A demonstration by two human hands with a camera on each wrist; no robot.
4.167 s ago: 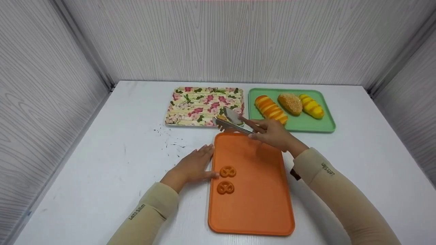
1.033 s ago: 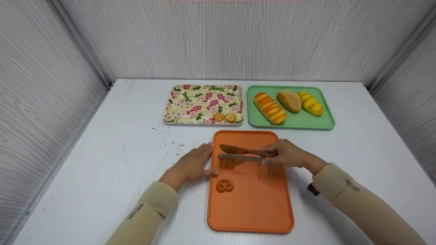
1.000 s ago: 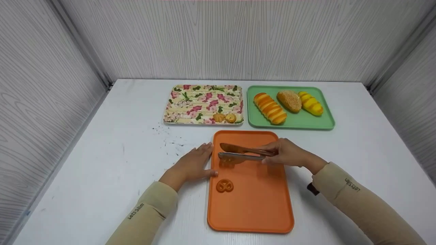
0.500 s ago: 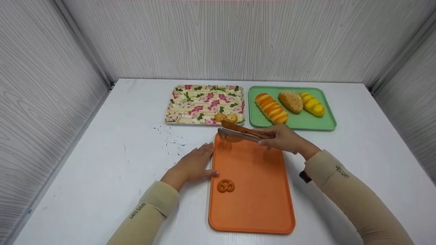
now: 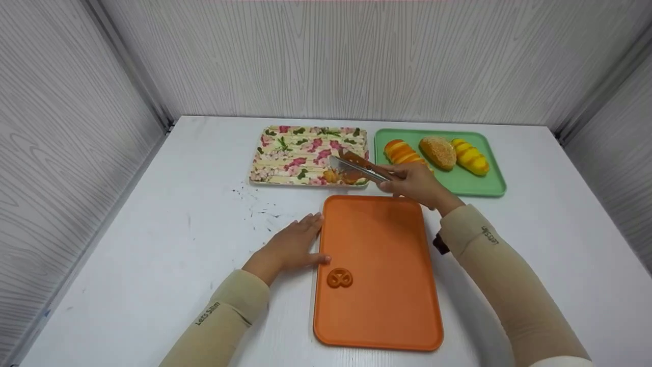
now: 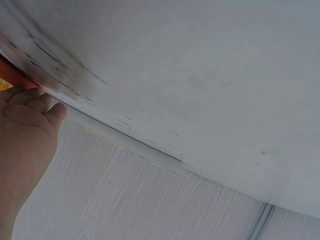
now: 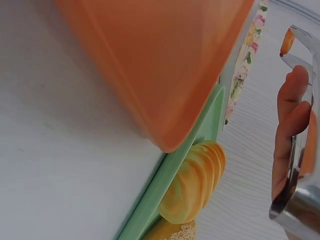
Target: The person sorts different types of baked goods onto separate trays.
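Note:
My right hand (image 5: 415, 184) holds metal tongs (image 5: 368, 172) over the front right part of the floral tray (image 5: 277, 165). Between the tong tips, a brown piece (image 7: 287, 42) shows in the right wrist view; it looks like a pretzel cookie. Below the tips lie small golden cookies (image 5: 330, 176), partly covered by the tongs. Fingers spread, my left hand (image 5: 289, 248) rests at the left edge of the orange tray (image 5: 382, 306). One pretzel cookie (image 5: 340, 278) lies on that tray, near the left thumb.
At the back right stands a green tray (image 5: 473, 187) with a striped orange loaf (image 5: 402, 151), a crumb-topped bun (image 5: 438, 152) and a yellow bread (image 5: 470, 157). Dark marks spot the white table (image 5: 204, 229). Wood-grain panels (image 5: 326, 61) rise behind and at both sides.
The tongs have closed on the upper pretzel cookie and lifted it off the orange tray. My right hand has carried it away from me, to above the floral tray. The left hand stays put.

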